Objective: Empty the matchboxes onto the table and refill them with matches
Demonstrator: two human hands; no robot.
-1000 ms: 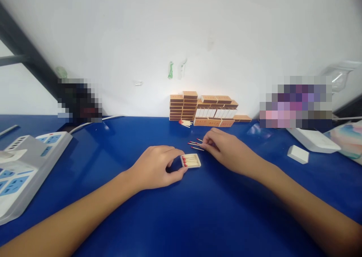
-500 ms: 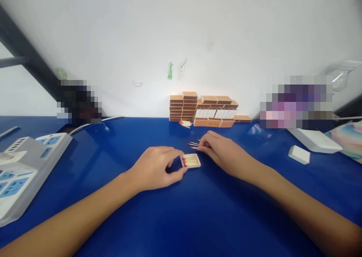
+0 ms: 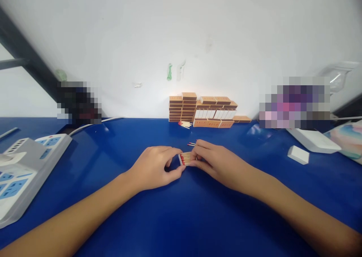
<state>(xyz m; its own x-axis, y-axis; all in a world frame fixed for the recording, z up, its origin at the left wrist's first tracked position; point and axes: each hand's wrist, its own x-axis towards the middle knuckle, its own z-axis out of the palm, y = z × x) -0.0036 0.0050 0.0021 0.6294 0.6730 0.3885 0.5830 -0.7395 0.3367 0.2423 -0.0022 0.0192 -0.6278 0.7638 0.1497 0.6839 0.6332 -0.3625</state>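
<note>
My left hand [image 3: 157, 167] grips the left end of a small open matchbox tray [image 3: 179, 159] between thumb and fingers. Inside the tray lie several wooden matches [image 3: 186, 159], their red heads toward my left hand. Over the tray's right side is my right hand [image 3: 210, 157], fingertips pinched together on a match at the tray and hiding that end. Just beyond my right fingers, loose matches [image 3: 191, 144] rest on the blue table [image 3: 175, 219], partly covered by the hand.
Matchboxes [image 3: 182, 108] are stacked against the wall, with more matchboxes [image 3: 215, 123] beside them. A small pile of matches [image 3: 185, 124] lies in front. At left stands a power strip [image 3: 31, 174]; at right are a white block [image 3: 298, 154] and a larger white box [image 3: 313, 140].
My right hand has moved left and nearer, from the loose matches to the tray. Fewer loose matches show on the table. My left hand keeps its hold on the tray.
</note>
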